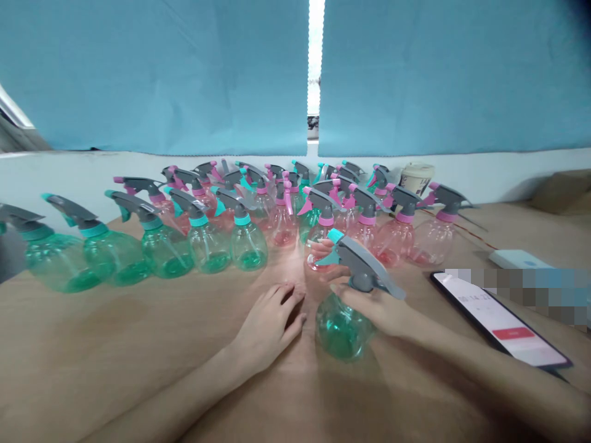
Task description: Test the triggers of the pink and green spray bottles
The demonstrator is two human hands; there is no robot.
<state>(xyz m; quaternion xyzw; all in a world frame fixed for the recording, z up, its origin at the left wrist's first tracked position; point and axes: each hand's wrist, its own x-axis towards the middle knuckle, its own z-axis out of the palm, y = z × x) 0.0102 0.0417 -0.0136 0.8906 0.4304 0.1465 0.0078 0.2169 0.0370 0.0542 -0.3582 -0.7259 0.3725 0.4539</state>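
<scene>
**Left hand:** left hand [270, 326] lying palm down on the bench, fingers loosely spread, holding nothing.

**Right hand:** right hand [376, 307] closed around the neck and sprayer head of a bottle, well apart from the left hand.

**Held item:** green spray bottle [344, 326], clear green plastic with a grey sprayer head and teal trigger; tilted, gripped at the bench's near middle, just right of the left hand.

**Contact:** right-hand fingers [321, 249] reach behind the sprayer head, against the front pink spray bottle [318, 246].

**Surface:** bench [92, 332], light wood-toned top, carrying everything listed below.

**Left group:** green spray bottles [115, 258], five in view, standing in a curved row, the leftmost cut off by the frame edge.

**Rear and right group:** pink spray bottles [388, 243], clear pink plastic with grey heads and pink triggers, crowded upright behind and to the right of the green row; exact count cannot be told.

**Right side:** smartphone [498, 320], screen lit with a red button, beside the right forearm; part of the view next to it is pixelated.

**Further right:** white power bank [517, 258], with a thin red wire [471, 232] running toward the bottles.

**Back edge:** paper cup [415, 178], lidded, behind the pink bottles.

**Background:** white wall [92, 175], topped by a blue blind [152, 74].
</scene>
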